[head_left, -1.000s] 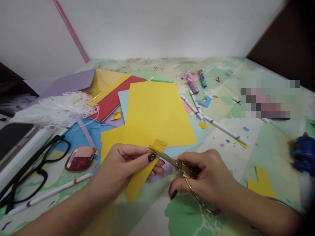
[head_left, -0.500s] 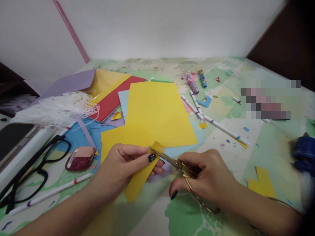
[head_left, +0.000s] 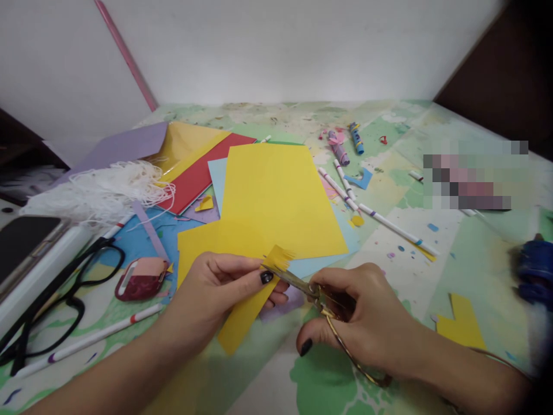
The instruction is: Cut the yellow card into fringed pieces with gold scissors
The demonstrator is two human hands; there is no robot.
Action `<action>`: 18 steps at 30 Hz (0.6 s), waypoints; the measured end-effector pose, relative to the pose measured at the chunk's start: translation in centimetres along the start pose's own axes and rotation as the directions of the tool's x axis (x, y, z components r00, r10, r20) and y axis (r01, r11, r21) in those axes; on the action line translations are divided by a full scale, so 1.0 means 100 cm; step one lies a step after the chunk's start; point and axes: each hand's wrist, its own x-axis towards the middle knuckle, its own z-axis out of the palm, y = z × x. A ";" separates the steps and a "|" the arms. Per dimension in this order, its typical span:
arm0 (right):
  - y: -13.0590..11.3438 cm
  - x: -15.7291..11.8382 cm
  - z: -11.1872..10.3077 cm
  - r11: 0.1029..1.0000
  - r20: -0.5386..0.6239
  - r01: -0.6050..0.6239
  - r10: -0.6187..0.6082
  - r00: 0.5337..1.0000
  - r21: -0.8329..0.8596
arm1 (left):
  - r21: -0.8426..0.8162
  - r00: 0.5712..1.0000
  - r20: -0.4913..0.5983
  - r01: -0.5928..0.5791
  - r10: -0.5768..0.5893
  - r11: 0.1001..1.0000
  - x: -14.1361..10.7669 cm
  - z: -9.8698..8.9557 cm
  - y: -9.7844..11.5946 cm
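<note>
Left hand point(head_left: 211, 302): grip closed, thumb and fingers pinching yellow strip point(head_left: 248, 317), fringed end uppermost, held above counter point(head_left: 263, 377) just in front of big yellow sheet point(head_left: 280, 196). Right hand point(head_left: 367, 317): grip curled through handles of gold scissors point(head_left: 297, 282), blades nearly together at strip's fringed end. Yellow scrap point(head_left: 460, 325) beside right forearm.

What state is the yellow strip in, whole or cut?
Cut at its far end: the yellow strip shows a fringe there, beside the scissors. The left hand holds it; its near end looks uncut.
</note>
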 end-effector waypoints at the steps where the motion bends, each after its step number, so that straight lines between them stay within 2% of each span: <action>1: 0.000 0.000 0.000 1.000 0.002 -0.001 0.001 1.000 0.001 | -0.001 1.000 0.001 -0.001 0.001 1.000 0.000 0.000 0.000; 18: 0.003 0.001 0.000 0.999 -0.033 0.016 -0.017 0.999 -0.036 | 0.015 1.000 -0.009 0.020 -0.019 1.000 0.001 -0.001 -0.001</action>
